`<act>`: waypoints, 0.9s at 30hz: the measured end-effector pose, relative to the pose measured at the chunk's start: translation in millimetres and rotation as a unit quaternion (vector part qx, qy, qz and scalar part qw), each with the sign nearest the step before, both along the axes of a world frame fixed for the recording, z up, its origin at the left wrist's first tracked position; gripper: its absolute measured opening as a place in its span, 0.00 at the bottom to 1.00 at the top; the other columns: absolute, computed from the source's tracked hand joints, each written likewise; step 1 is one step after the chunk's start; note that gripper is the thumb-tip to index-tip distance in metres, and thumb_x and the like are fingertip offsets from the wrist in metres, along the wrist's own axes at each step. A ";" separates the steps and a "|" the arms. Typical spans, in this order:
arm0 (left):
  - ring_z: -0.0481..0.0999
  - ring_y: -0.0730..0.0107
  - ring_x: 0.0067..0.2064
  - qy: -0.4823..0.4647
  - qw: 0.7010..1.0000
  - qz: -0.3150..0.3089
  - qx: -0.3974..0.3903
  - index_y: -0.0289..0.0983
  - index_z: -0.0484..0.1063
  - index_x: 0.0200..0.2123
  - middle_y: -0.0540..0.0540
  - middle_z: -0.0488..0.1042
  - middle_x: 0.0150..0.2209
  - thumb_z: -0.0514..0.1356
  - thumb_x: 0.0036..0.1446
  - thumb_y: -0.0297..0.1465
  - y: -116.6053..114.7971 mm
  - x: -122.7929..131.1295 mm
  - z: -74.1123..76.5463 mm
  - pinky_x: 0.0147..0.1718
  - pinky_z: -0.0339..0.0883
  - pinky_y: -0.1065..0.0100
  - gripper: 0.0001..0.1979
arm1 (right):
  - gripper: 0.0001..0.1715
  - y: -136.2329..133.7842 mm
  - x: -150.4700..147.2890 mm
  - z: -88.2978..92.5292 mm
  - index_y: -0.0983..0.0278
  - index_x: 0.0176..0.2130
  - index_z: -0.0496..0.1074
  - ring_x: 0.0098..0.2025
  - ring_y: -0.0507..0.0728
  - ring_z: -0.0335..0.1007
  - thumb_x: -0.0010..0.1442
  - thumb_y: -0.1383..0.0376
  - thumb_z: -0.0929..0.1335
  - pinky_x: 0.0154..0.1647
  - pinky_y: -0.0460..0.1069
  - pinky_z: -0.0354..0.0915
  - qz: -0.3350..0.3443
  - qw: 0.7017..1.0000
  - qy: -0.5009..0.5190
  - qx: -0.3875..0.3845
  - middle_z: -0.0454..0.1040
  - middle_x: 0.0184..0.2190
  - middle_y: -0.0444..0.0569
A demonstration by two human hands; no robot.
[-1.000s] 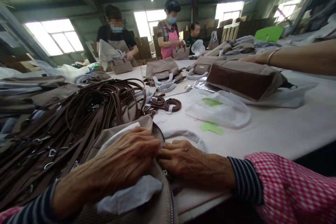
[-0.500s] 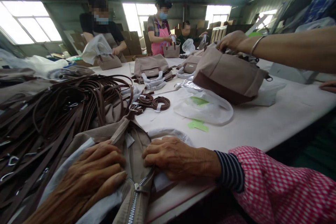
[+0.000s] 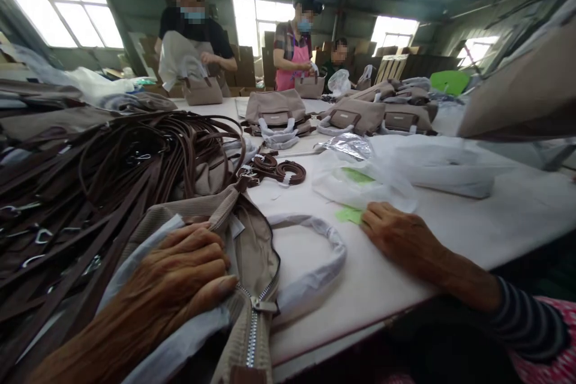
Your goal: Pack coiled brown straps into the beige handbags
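My left hand (image 3: 180,279) lies flat with fingers stretched on a beige zip bag (image 3: 243,264) and the white wrapping paper over it, near the bag's open mouth. A zip pull (image 3: 258,306) lies just below my fingers. The bag's paper-wrapped handle (image 3: 315,252) curves out to the right on the white table (image 3: 495,216). My right hand (image 3: 398,234) lies further right on the table, fingertips at a small green slip (image 3: 348,215) beside a clear plastic bag (image 3: 360,183); I cannot see whether it grips the slip.
A big heap of brown straps (image 3: 103,174) fills the left. Coiled straps (image 3: 279,169) lie mid-table. More beige bags (image 3: 276,111) stand further back, where three people work. A bag held up at the right edge (image 3: 522,93) looms close.
My right hand has left the bag's zip opening and moved right to the green slip. The bag another person was lifting has gone up and right. My left hand stayed on the bag.
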State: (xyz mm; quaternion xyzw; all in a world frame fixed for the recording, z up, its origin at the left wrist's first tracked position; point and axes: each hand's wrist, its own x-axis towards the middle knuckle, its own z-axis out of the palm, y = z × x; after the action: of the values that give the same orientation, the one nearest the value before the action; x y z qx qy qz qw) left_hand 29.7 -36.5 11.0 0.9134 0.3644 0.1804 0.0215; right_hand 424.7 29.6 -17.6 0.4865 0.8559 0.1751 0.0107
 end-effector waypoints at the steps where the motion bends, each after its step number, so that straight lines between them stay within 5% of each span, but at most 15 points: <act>1: 0.72 0.66 0.38 0.005 1.000 0.008 -0.022 0.41 0.69 0.28 0.52 0.75 0.32 0.47 0.76 0.37 -1.7 1.4 3.2 0.59 0.57 0.57 0.22 | 0.12 0.0 0.2 -4.9 0.66 0.34 0.73 0.41 0.63 0.72 0.69 0.73 0.63 0.33 0.52 0.59 0.010 1.000 -0.013 0.015 0.75 0.37 0.57; 6: 0.74 0.63 0.43 0.040 0.992 0.037 -0.118 0.41 0.71 0.32 0.50 0.76 0.37 0.45 0.77 0.40 -10.7 3.6 21.7 0.61 0.57 0.54 0.23 | 0.16 10.2 10.3 -16.5 0.63 0.28 0.69 0.32 0.61 0.69 0.61 0.79 0.61 0.26 0.52 0.50 0.045 0.998 -0.032 0.039 0.73 0.30 0.55; 10: 0.72 0.63 0.57 0.037 0.990 0.030 -0.130 0.44 0.75 0.41 0.50 0.77 0.49 0.50 0.75 0.37 -13.4 -3.1 41.5 0.62 0.61 0.61 0.14 | 0.13 22.8 22.6 -9.7 0.60 0.27 0.65 0.26 0.58 0.64 0.64 0.69 0.64 0.26 0.53 0.47 0.056 0.994 0.084 0.040 0.71 0.26 0.51; 13: 0.71 0.61 0.58 0.068 0.989 0.002 -0.133 0.44 0.75 0.46 0.49 0.76 0.53 0.55 0.69 0.30 -9.6 -5.9 53.6 0.57 0.66 0.65 0.09 | 0.20 22.5 0.2 13.4 0.61 0.32 0.73 0.29 0.57 0.69 0.72 0.57 0.61 0.29 0.53 0.54 0.062 0.967 0.246 0.000 0.76 0.31 0.52; 17: 0.73 0.61 0.46 0.157 0.978 0.007 -0.134 0.41 0.72 0.38 0.47 0.76 0.42 0.54 0.57 0.18 -1.2 2.4 54.1 0.49 0.67 0.61 0.13 | 0.16 15.4 -80.9 40.9 0.63 0.28 0.74 0.24 0.51 0.68 0.66 0.59 0.69 0.25 0.47 0.60 0.135 0.813 0.498 -0.269 0.74 0.23 0.44; 19: 0.72 0.61 0.43 0.211 0.969 0.017 -0.128 0.41 0.71 0.37 0.48 0.75 0.39 0.54 0.55 0.16 2.6 8.7 49.9 0.49 0.63 0.59 0.15 | 0.11 15.6 -128.5 39.4 0.65 0.30 0.73 0.20 0.49 0.68 0.65 0.66 0.69 0.21 0.44 0.59 0.152 0.723 0.539 -0.404 0.75 0.23 0.43; 21: 0.72 0.60 0.46 0.244 0.963 0.010 -0.116 0.42 0.72 0.41 0.49 0.75 0.44 0.55 0.55 0.15 6.2 13.8 46.4 0.52 0.60 0.56 0.17 | 0.08 19.1 -168.7 27.5 0.66 0.31 0.70 0.21 0.49 0.71 0.64 0.71 0.66 0.21 0.43 0.60 0.152 0.673 0.556 -0.463 0.76 0.24 0.43; 27: 0.72 0.56 0.48 0.283 0.950 0.002 -0.134 0.42 0.71 0.40 0.49 0.74 0.45 0.57 0.52 0.17 12.6 14.1 44.7 0.55 0.55 0.51 0.16 | 0.11 27.4 -207.7 -8.5 0.64 0.28 0.65 0.23 0.49 0.68 0.64 0.73 0.64 0.28 0.44 0.58 0.141 0.748 0.522 -0.385 0.71 0.21 0.42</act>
State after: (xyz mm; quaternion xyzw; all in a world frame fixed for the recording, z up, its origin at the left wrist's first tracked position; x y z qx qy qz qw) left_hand 43.8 -24.0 55.7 0.9147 0.3786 -0.1358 0.0396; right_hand 216.9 57.1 -26.1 0.3309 0.7818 -0.4508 -0.2756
